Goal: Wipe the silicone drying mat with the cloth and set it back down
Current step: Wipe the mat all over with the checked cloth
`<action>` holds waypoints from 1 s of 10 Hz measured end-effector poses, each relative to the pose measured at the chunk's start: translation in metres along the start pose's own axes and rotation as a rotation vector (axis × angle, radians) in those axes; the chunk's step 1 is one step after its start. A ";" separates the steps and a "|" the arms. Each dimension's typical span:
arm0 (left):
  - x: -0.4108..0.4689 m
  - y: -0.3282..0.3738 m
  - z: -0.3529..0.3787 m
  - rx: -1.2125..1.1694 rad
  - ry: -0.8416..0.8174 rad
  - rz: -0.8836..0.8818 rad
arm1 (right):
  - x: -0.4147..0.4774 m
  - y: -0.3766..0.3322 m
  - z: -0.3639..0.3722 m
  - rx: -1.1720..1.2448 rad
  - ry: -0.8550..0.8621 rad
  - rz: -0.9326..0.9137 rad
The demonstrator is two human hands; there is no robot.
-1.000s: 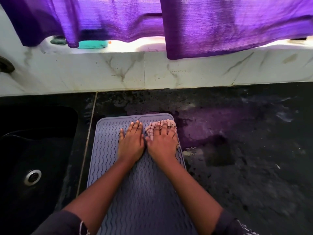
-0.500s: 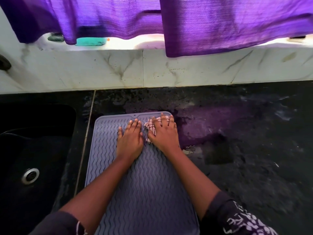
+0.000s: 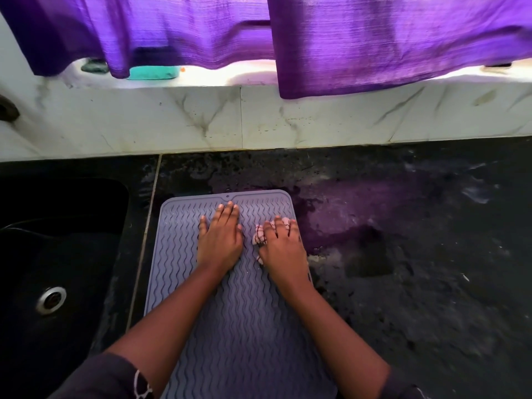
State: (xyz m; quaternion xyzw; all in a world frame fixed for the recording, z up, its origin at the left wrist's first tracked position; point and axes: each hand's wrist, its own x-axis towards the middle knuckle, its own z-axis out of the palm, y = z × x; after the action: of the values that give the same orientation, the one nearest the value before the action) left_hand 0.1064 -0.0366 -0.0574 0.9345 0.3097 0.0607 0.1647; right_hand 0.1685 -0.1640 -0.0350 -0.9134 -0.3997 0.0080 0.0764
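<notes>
A grey silicone drying mat [image 3: 178, 254] with wavy ridges lies flat on the black counter, its far edge toward the wall. My left hand [image 3: 220, 239] rests flat on the mat's upper middle, fingers together, holding nothing. My right hand [image 3: 283, 249] presses a bunched white cloth with red checks [image 3: 259, 236] onto the mat near its right edge. Most of the cloth is hidden under that hand.
A black sink [image 3: 57, 254] with a metal drain [image 3: 51, 300] sits left of the mat. The wet black counter [image 3: 403, 254] stretches to the right. Behind it are a white marble ledge [image 3: 288, 116], a teal soap block [image 3: 152, 72] and purple curtains [image 3: 374, 38].
My right hand has slid the cloth from the mat's top edge down and to the right. The cloth has bunched up smaller. My left hand has stayed in place.
</notes>
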 end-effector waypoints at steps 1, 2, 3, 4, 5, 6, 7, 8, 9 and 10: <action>0.000 -0.001 0.000 0.000 -0.004 0.000 | -0.007 0.006 -0.007 0.094 -0.010 -0.062; 0.000 -0.001 0.001 -0.007 -0.003 -0.003 | 0.019 0.011 -0.015 0.253 0.058 0.099; 0.001 -0.001 0.001 0.005 0.000 -0.003 | 0.060 0.012 -0.004 0.192 0.023 0.091; 0.001 -0.001 0.002 0.011 0.004 -0.001 | 0.076 0.019 0.009 0.119 -0.081 0.091; 0.001 -0.001 0.002 -0.001 0.008 -0.004 | 0.057 0.019 0.004 0.112 -0.053 0.053; 0.002 0.000 0.002 0.006 0.010 -0.002 | 0.022 0.017 -0.001 0.072 0.043 -0.009; 0.002 -0.001 0.003 0.016 0.010 -0.004 | 0.019 0.016 0.002 0.074 -0.001 0.014; 0.002 -0.001 0.003 0.025 0.003 -0.004 | 0.037 0.014 0.009 0.084 -0.019 0.066; 0.001 -0.001 0.004 0.043 -0.001 0.000 | 0.053 0.011 0.011 0.102 -0.039 0.061; 0.000 -0.002 0.004 0.040 0.007 -0.001 | 0.072 0.012 0.009 0.113 0.013 0.065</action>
State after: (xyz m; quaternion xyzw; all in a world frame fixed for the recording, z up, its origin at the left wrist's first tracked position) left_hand 0.1063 -0.0364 -0.0622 0.9372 0.3121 0.0574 0.1448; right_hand 0.2258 -0.1182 -0.0425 -0.9202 -0.3682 0.0269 0.1301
